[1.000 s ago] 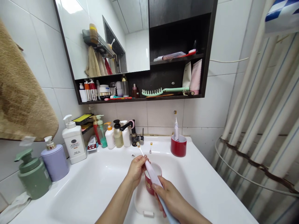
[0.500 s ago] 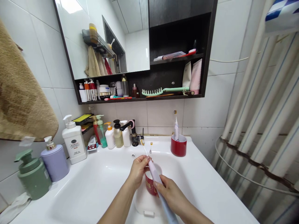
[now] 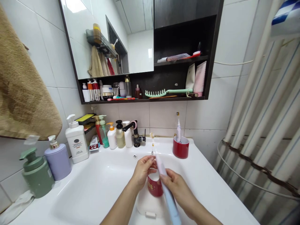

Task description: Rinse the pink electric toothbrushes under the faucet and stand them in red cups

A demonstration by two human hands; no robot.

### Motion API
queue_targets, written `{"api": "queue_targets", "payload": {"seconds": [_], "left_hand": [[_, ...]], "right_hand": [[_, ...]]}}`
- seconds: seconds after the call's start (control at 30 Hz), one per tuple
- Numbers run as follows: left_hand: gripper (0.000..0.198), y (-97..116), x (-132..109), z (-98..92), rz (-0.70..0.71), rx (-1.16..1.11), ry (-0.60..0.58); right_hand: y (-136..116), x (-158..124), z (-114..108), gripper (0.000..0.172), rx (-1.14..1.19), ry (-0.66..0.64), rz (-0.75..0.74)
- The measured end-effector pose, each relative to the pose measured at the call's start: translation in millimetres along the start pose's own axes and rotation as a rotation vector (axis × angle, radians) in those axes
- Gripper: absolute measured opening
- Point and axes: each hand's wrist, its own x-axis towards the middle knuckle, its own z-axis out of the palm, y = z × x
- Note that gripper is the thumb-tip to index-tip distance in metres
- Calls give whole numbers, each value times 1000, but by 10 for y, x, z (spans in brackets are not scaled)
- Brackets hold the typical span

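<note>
My right hand (image 3: 177, 184) is closed around the handle of an electric toothbrush (image 3: 172, 204), pale pink above and light blue below, slanting away from me. Its brush head (image 3: 152, 135) is blurred at the far end. The fingers of my left hand (image 3: 143, 171) are pinched together at the toothbrush's neck. Below and behind them is a red cup (image 3: 154, 187) with gold marks, partly covered by my fingers and the handle. It stands on a white lidded piece (image 3: 150, 203) in the washbasin (image 3: 100, 181). A small brush head (image 3: 152, 148) stands at the basin's back edge.
At the back right, a red cup (image 3: 181, 148) holds another toothbrush (image 3: 178, 131). A black faucet (image 3: 136, 137) rises behind the basin. Pump bottles, among them a purple one (image 3: 57, 162), line the left side. A dark mirror cabinet (image 3: 173, 75) hangs above.
The toothbrush has turned slightly, its head shifting right and becoming blurred. My left fingers have moved a little right along with it. The whole view has shifted slightly.
</note>
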Motion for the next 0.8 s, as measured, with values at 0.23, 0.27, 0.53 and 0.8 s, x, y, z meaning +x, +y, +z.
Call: {"api": "queue_targets", "payload": {"seconds": [0.23, 0.27, 0.53, 0.8], "left_hand": [[15, -42, 59, -64, 85, 233, 30], [12, -70, 77, -90, 100, 274, 27], [16, -147, 31, -240, 178, 956, 28], [25, -258, 16, -246, 270, 984, -126]], "right_hand": [[-131, 403, -65, 32, -99, 411, -173], [-105, 488, -44, 32, -125, 428, -187], [327, 837, 139, 25, -386, 418, -97], [471, 825, 149, 20, -502, 355, -24]]}}
